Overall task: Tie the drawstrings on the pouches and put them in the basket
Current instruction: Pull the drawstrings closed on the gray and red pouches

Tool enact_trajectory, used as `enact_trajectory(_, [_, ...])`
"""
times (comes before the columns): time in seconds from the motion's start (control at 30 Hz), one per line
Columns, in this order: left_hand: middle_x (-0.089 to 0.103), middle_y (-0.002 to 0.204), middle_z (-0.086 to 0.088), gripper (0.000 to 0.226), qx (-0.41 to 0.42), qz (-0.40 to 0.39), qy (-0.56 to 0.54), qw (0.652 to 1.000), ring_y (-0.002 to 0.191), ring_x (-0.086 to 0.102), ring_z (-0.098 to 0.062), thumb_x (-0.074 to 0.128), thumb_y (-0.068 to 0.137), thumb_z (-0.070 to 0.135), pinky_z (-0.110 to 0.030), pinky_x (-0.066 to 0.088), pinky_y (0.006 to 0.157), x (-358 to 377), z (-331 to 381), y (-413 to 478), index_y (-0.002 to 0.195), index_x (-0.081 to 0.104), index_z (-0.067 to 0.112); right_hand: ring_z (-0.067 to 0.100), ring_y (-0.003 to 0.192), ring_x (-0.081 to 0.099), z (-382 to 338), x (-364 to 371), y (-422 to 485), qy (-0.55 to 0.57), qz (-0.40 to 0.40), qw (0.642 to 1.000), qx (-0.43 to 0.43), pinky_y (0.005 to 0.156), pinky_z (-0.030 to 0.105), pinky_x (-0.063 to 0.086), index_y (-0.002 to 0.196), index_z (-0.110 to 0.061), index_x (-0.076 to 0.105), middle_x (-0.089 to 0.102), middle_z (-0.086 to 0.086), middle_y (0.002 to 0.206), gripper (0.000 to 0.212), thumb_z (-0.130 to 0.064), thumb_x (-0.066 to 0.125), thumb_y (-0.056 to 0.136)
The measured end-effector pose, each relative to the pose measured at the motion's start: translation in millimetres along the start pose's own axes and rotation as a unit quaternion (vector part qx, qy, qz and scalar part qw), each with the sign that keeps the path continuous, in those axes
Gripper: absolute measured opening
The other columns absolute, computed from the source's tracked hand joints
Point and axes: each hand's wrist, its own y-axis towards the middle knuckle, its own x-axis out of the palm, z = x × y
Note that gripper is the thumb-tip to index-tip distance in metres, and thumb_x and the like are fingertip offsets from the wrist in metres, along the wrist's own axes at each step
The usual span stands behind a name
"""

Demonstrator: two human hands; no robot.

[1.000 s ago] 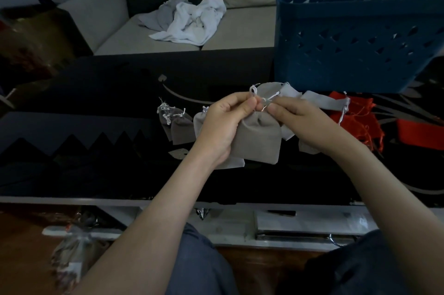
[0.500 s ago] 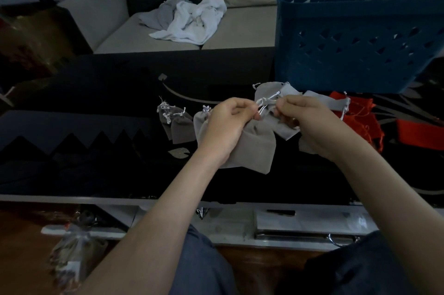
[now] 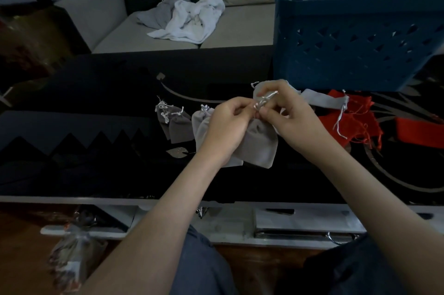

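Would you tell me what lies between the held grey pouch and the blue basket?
In the head view, another grey pouch lies on the table between the held pouch and the basket.

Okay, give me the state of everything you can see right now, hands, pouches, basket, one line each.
Left hand, pinching the drawstring.
Right hand, pinching the same drawstring.
Held pouch, neck gathered, hanging below the hands, knot not clearly finished.
Grey pouches on the left, necks cinched, lying side by side.
Flat grey pouch, lying flat, string dangling loose.
Red pouches, piled, strings loose.
Basket, upright, inside hidden.
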Motion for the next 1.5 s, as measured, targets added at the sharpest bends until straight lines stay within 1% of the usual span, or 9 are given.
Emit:
enact_trajectory(0.13, [0.070, 0.088, 0.003, 0.020, 0.008, -0.017, 0.028, 0.999, 0.091, 0.066, -0.009, 0.052, 0.096, 0.014, -0.029, 0.052, 0.086, 0, 2, -3, 0.089, 0.068, 0.023, 0.018, 0.078, 0.061, 4, -2, 1, 0.000, 0.001, 1.000, 0.017, 0.069, 0.016, 0.045, 0.113, -0.023, 0.049, 0.062, 0.011, 0.077, 0.029, -0.007, 0.059, 0.090])
enact_trajectory(0.33, [0.072, 0.085, 0.005, 0.007, 0.032, -0.010, 0.091, 0.995, 0.088, 0.067, -0.010, 0.065, 0.087, 0.033, -0.042, 0.052, 0.090, 3, -5, -1, 0.084, 0.067, 0.027, 0.010, 0.085, 0.059, 6, 0, 1, -0.068, 0.025, 0.997, 0.028, 0.068, 0.006, 0.040, 0.092, -0.027, 0.054, 0.064, -0.002, 0.082, 0.022, -0.005, 0.057, 0.090])
enact_trajectory(0.47, [0.069, 0.081, 0.002, 0.017, 0.049, 0.003, 0.091, 0.995, 0.084, 0.066, -0.014, 0.057, 0.094, 0.025, -0.038, 0.052, 0.085, 2, -3, -3, 0.083, 0.065, 0.017, -0.004, 0.078, 0.061, 0, 0, 0, -0.040, 0.005, 0.998, 0.042, 0.066, 0.003, 0.042, 0.086, -0.032, 0.052, 0.064, -0.008, 0.077, 0.027, -0.006, 0.056, 0.091])
enact_trajectory(0.6, [0.067, 0.072, 0.010, 0.018, 0.034, 0.016, 0.069, 0.997, 0.076, 0.063, -0.003, 0.056, 0.095, 0.021, -0.028, 0.049, 0.076, 2, -4, 0, 0.078, 0.064, 0.020, -0.011, 0.073, 0.059, 2, 0, 1, -0.036, 0.023, 0.998, 0.054, 0.066, 0.003, 0.043, 0.089, -0.021, 0.055, 0.064, -0.009, 0.077, 0.015, -0.008, 0.052, 0.095])
enact_trajectory(0.83, [0.065, 0.070, 0.012, 0.014, -0.025, -0.014, 0.058, 0.998, 0.072, 0.059, -0.003, 0.059, 0.093, 0.025, -0.021, 0.042, 0.070, 3, -7, 3, 0.082, 0.067, 0.021, 0.014, 0.083, 0.061, 4, 2, 2, -0.088, 0.038, 0.995, 0.034, 0.074, 0.027, 0.047, 0.087, -0.015, 0.055, 0.064, 0.003, 0.083, 0.016, -0.001, 0.049, 0.093])
enact_trajectory(1.07, [0.069, 0.082, 0.003, 0.013, -0.022, 0.005, 0.014, 1.000, 0.085, 0.065, -0.010, 0.057, 0.094, 0.020, -0.025, 0.049, 0.078, 1, -7, 4, 0.086, 0.068, 0.020, 0.004, 0.080, 0.059, 3, 5, 4, 0.000, 0.020, 0.997, 0.069, 0.072, 0.013, 0.045, 0.108, -0.020, 0.050, 0.062, 0.000, 0.084, 0.014, -0.016, 0.054, 0.095])
enact_trajectory(1.27, [0.070, 0.084, -0.001, 0.011, 0.035, 0.059, 0.039, 0.997, 0.086, 0.066, -0.015, 0.061, 0.092, 0.021, -0.036, 0.052, 0.084, 3, -5, 2, 0.086, 0.068, 0.016, 0.017, 0.098, 0.065, 7, 7, 1, 0.042, -0.039, 0.992, 0.114, 0.091, 0.034, 0.049, 0.103, -0.009, 0.068, 0.070, 0.007, 0.100, 0.016, -0.011, 0.055, 0.094])
enact_trajectory(1.4, [0.069, 0.081, 0.003, 0.011, 0.067, 0.051, 0.064, 0.994, 0.083, 0.065, -0.013, 0.061, 0.092, 0.024, -0.036, 0.053, 0.082, 4, -2, -2, 0.086, 0.068, 0.019, 0.014, 0.076, 0.058, 3, 4, 0, 0.108, -0.025, 0.983, 0.147, 0.077, 0.031, 0.047, 0.085, -0.007, 0.065, 0.065, 0.011, 0.084, 0.014, -0.009, 0.055, 0.094])
enact_trajectory(1.5, [0.068, 0.076, 0.008, 0.013, 0.053, 0.038, 0.037, 0.997, 0.078, 0.063, -0.008, 0.061, 0.092, 0.022, -0.032, 0.052, 0.079, 2, -1, 0, 0.083, 0.069, 0.024, 0.014, 0.075, 0.055, 2, 3, 1, 0.106, -0.030, 0.983, 0.149, 0.073, 0.028, 0.045, 0.086, -0.004, 0.063, 0.063, 0.014, 0.084, 0.014, -0.010, 0.054, 0.095])
